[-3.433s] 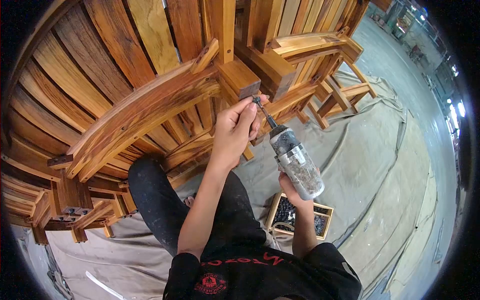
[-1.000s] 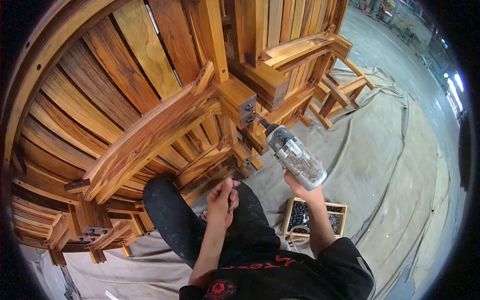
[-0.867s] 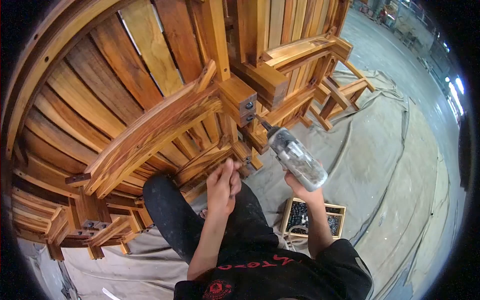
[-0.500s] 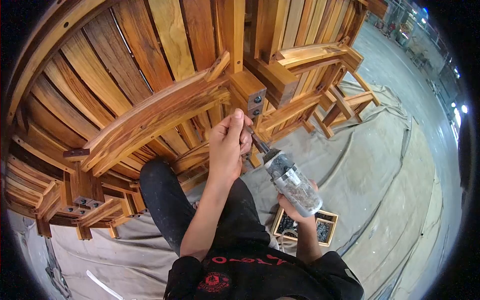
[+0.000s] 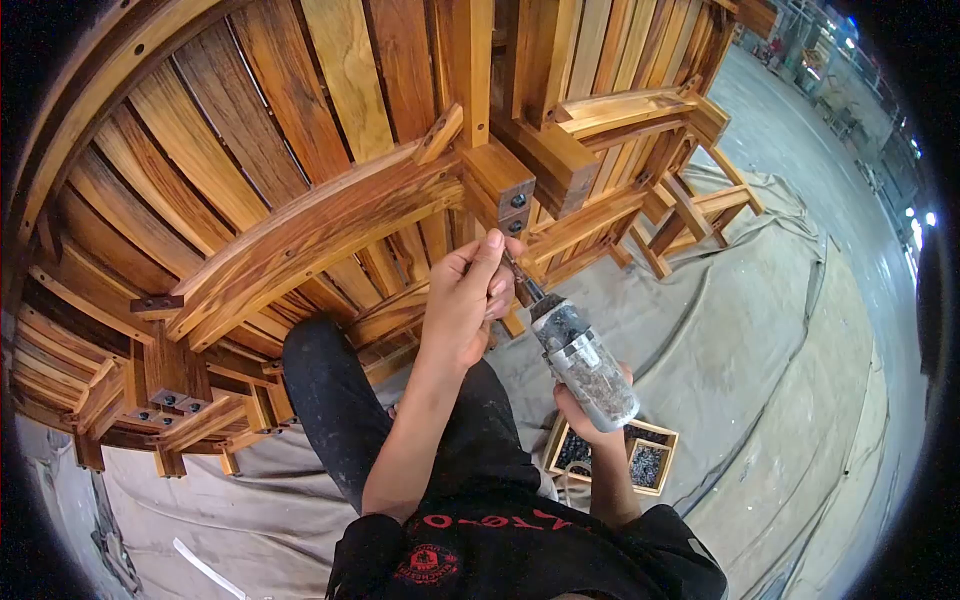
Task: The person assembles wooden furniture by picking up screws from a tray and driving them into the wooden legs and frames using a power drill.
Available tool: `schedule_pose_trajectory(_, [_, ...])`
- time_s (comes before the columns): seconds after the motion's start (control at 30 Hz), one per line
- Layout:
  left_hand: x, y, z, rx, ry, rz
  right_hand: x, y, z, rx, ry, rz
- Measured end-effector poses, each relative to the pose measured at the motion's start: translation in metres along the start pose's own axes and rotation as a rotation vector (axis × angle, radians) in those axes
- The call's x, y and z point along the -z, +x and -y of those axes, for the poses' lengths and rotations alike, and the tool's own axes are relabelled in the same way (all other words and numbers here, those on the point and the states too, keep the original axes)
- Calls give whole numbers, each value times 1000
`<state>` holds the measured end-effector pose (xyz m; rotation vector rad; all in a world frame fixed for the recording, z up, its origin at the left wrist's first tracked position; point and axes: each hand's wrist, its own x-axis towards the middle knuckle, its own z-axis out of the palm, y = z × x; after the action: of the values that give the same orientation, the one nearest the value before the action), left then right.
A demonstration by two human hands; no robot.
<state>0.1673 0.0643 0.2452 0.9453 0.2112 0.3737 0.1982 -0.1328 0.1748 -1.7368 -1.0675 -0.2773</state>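
Note:
My right hand (image 5: pixel 597 408) is wrapped around a power driver (image 5: pixel 582 362) with a grey, scuffed body, which points up and left toward the furniture. My left hand (image 5: pixel 462 305) is closed, thumb and fingers pinched around the driver's slim shaft (image 5: pixel 531 287) near its tip. The tip itself is hidden by the fingers. Just above them is the square end of a wooden leg (image 5: pixel 512 207) with two dark bolt heads set in it. The lower bolt lies close to my thumb. The leg joins a curved wooden rail (image 5: pixel 320 235).
Slatted wooden furniture (image 5: pixel 340 70) fills the upper left, with further legs (image 5: pixel 175 385) low at left. A divided wooden box (image 5: pixel 650 462) of small dark hardware sits by my right forearm. Wrinkled cloth (image 5: pixel 760 400) covers the floor. A white strip (image 5: pixel 210 570) lies at bottom left.
My left hand has shifted slightly right and down, along with the driver's tip end. The driver's angle has changed a little. Both hands keep their grip.

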Motion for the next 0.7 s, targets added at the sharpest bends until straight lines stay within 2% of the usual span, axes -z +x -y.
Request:
schedule_pose_trajectory(0.1, [-4, -6, 2, 36, -87, -22, -11, -9, -15, 83, -12, -65])
schedule_pose_trajectory(0.2, [0, -15, 8, 101, -218, 29, -15, -16, -21, -81, -44, -75])
schedule_pose_trajectory(0.27, [6, -25, 22, 177, -383, -7, -7, -5, -6, 31, -266, -5])
schedule_pose_trajectory(0.3, [12, -32, 32, 185, -385, -20, -9, -7, -7, 20, -261, 4])
schedule_pose_trajectory(0.47, [85, -73, 119, 512, -719, -304, -7, -9, -8, 20, -296, -20])
schedule_pose_trajectory(0.5, [98, -86, 134, 514, -720, -312, -6, -8, -6, 34, -289, -14])
schedule_pose_trajectory(0.53, [109, -99, 146, 562, -684, -421, -5, -6, -4, 47, -282, -8])
schedule_pose_trajectory(0.57, [113, -106, 149, 610, -647, -531, -5, -7, -5, 41, -276, -1])
schedule_pose_trajectory(0.63, [120, -115, 154, 641, -666, -578, -7, -9, -7, 8, -340, 19])
schedule_pose_trajectory(0.7, [125, -119, 155, 672, -688, -637, -12, -16, -15, -29, -268, 13])
